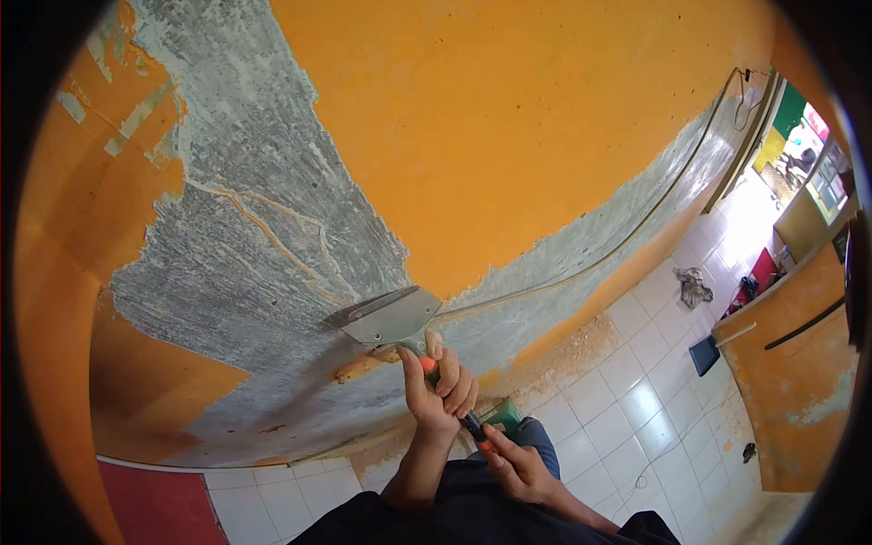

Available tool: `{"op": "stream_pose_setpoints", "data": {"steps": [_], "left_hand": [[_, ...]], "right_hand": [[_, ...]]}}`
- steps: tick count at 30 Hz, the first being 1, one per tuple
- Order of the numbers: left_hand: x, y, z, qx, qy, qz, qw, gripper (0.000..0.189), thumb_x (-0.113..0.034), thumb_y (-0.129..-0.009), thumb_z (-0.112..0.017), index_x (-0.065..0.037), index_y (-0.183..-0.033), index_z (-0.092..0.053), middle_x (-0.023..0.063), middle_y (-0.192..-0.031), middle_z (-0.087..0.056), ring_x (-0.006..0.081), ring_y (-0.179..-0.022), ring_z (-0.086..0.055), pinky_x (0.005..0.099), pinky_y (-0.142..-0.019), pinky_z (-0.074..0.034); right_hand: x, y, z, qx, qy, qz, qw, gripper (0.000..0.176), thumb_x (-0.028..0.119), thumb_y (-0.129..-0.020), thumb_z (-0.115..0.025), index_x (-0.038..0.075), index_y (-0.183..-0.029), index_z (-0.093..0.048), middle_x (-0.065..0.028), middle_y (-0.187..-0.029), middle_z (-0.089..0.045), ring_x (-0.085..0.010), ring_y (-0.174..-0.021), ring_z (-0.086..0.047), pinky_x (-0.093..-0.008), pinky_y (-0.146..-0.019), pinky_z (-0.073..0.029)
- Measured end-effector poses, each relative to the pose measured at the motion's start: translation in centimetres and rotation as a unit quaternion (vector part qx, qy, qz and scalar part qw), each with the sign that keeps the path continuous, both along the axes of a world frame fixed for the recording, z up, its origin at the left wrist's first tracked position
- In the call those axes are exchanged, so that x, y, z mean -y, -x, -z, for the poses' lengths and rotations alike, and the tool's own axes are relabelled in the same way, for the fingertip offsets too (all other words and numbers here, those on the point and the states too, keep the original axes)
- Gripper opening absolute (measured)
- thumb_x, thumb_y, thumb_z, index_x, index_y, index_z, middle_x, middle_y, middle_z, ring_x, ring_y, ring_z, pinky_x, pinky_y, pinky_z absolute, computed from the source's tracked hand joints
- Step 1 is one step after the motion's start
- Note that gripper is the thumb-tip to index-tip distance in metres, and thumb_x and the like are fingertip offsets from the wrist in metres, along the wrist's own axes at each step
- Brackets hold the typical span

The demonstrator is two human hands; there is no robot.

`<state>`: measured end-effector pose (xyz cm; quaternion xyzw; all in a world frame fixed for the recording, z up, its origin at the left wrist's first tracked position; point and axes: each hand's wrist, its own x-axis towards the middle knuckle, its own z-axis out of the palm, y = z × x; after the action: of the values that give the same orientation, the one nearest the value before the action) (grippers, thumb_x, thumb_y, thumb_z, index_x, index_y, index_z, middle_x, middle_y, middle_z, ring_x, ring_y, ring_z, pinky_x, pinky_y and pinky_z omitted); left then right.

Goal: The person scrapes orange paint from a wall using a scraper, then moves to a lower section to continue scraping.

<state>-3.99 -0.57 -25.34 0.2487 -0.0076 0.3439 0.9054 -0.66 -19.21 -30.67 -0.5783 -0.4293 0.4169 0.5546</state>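
Observation:
A wide metal wall scraper (392,318) has its blade edge against the wall, over a grey stripped patch. Its black and orange handle (472,424) slants down toward my body. My left hand (438,392) is wrapped round the upper handle just below the blade, thumb on the left side. Lower down, my right hand (516,470) grips the handle's end. A curled piece of peeled orange paint (367,365) hangs beside the blade, partly hidden by my left hand. Orange paint (527,136) borders the grey stripped surface (263,191).
A cable (627,238) runs along the wall's stripped band. Scrapings (554,363) lie along the white tiled floor (627,409) at the wall's foot. A green object (504,415) stands near my leg. Farther right are a crumpled bag (694,287), a dark blue item (703,355) and a doorway.

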Motion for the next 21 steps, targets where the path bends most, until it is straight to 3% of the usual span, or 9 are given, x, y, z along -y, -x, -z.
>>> {"op": "stream_pose_setpoints", "data": {"steps": [3, 5, 9, 13, 21], "left_hand": [[-0.3, 0.1, -0.4, -0.018, -0.008, -0.012, 1.000, 0.044, -0.054, -0.097, -0.026, -0.014, -0.091, -0.043, -0.0044, -0.050, -0.029, 0.0059, -0.031, -0.021, 0.0212, -0.027, -0.023], [-0.7, -0.2, -1.5, 0.028, -0.048, -0.005, 0.998, 0.044, -0.051, -0.098, -0.024, -0.013, -0.093, -0.045, -0.0046, -0.052, -0.030, 0.0055, -0.032, -0.024, 0.0203, -0.027, -0.026], [-0.5, -0.1, -1.6, -0.002, -0.052, -0.020, 0.998, 0.043, -0.051, -0.098, -0.024, -0.013, -0.092, -0.045, -0.0048, -0.052, -0.030, 0.0054, -0.032, -0.024, 0.0200, -0.027, -0.025], [-0.6, -0.1, -2.5, -0.020, -0.048, -0.023, 0.998, 0.043, -0.051, -0.098, -0.024, -0.013, -0.091, -0.044, -0.0049, -0.051, -0.029, 0.0055, -0.031, -0.023, 0.0205, -0.026, -0.025], [-0.1, 0.0, -1.3, -0.047, -0.037, -0.018, 0.998, 0.044, -0.052, -0.097, -0.025, -0.013, -0.092, -0.044, -0.0050, -0.051, -0.029, 0.0058, -0.031, -0.023, 0.0214, -0.026, -0.025]], "right_hand": [[-0.9, 0.8, 0.7, 0.031, -0.091, 0.045, 0.994, 0.048, 0.008, -0.095, -0.046, 0.007, -0.142, -0.033, -0.0115, -0.094, -0.065, -0.0132, -0.062, -0.059, -0.0238, -0.064, -0.048], [-1.4, 0.2, -0.6, 0.018, -0.072, 0.041, 0.996, 0.048, 0.008, -0.095, -0.047, 0.007, -0.141, -0.034, -0.0122, -0.096, -0.066, -0.0131, -0.064, -0.060, -0.0238, -0.064, -0.048], [-0.7, 1.1, 0.0, -0.010, -0.048, 0.037, 0.998, 0.049, 0.007, -0.095, -0.047, 0.007, -0.142, -0.033, -0.0126, -0.098, -0.066, -0.0123, -0.065, -0.060, -0.0240, -0.065, -0.048], [-1.2, 0.5, -1.2, -0.018, -0.042, 0.024, 0.999, 0.049, 0.008, -0.095, -0.046, 0.006, -0.142, -0.032, -0.0046, -0.081, -0.062, -0.0085, -0.059, -0.054, -0.0211, -0.060, -0.046], [-0.8, 1.4, -0.2, -0.026, -0.066, 0.059, 0.996, 0.048, 0.009, -0.096, -0.044, 0.005, -0.142, -0.031, -0.0016, -0.070, -0.054, -0.0074, -0.055, -0.049, -0.0216, -0.056, -0.043]]}}
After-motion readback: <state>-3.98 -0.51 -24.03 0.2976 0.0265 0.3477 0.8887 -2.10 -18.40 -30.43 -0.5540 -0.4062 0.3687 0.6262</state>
